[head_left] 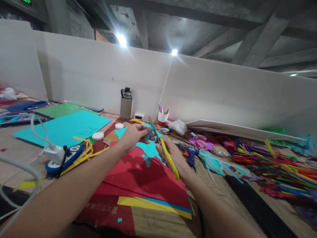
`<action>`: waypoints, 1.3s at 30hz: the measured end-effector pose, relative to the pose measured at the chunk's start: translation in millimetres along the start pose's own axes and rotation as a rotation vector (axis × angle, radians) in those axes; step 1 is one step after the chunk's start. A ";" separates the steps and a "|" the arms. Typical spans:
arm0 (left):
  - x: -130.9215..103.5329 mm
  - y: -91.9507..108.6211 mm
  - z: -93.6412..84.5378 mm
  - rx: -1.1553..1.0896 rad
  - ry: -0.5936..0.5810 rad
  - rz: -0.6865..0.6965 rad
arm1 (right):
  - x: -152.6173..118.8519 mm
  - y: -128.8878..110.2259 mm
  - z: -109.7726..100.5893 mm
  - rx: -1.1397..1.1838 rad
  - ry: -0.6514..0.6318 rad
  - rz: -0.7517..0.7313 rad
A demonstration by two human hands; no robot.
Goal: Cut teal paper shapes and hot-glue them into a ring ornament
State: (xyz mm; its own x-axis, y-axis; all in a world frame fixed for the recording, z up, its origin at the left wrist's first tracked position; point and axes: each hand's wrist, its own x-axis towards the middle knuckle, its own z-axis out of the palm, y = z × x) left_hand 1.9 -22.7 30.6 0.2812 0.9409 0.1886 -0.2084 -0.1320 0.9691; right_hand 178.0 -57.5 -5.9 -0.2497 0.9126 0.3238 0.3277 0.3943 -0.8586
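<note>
My right hand is closed round the yellow handles of a pair of scissors, whose blades point up and away from me. Just left of the blades, my left hand pinches a small piece of turquoise paper between thumb and fingers. Below both hands lie larger turquoise paper pieces and a small turquoise scrap. These rest on red sheets, with yellow paper and blue paper showing underneath. Whether the blades touch the held piece, I cannot tell.
A blue glue gun lies right of my hands, near many coloured pipe cleaners. Behind stand a grey bottle and a paper cup with pens. To the left are a power strip, white cables and a turquoise sheet.
</note>
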 end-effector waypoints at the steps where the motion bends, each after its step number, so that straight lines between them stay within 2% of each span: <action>1: 0.1 -0.2 -0.5 0.001 -0.007 0.002 | 0.0 0.8 -0.1 -0.009 -0.006 0.004; 12: 1.2 5.0 -3.5 0.048 -0.007 -0.048 | 0.9 0.1 -2.3 -0.085 -0.045 -0.014; 18: 4.5 5.6 -12.7 0.120 -0.067 -0.064 | 0.2 -4.2 -6.4 -0.162 -0.063 -0.036; 22: 6.2 6.6 -19.9 0.201 -0.113 -0.051 | -0.4 -3.0 -5.4 -0.101 -0.066 -0.021; 27: 0.9 10.4 -15.6 0.362 -0.243 -0.044 | 2.6 -4.8 -3.7 0.146 0.059 0.008; 30: -3.5 8.1 -7.0 0.475 -0.303 -0.046 | 4.3 -7.8 -4.8 0.195 0.152 -0.029; 35: -6.7 -1.0 2.8 0.622 -0.328 -0.053 | 4.4 -3.8 -6.3 -0.016 0.134 -0.080; 39: -5.0 -6.0 3.2 0.751 -0.340 0.034 | 3.7 1.8 -5.0 -0.144 0.126 -0.074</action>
State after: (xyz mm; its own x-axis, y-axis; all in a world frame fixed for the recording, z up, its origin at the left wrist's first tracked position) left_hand 4.7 -27.5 24.4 0.5792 0.8030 0.1406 0.4264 -0.4454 0.7873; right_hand 182.2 -52.8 -4.3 -0.1647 0.8832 0.4392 0.4418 0.4641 -0.7677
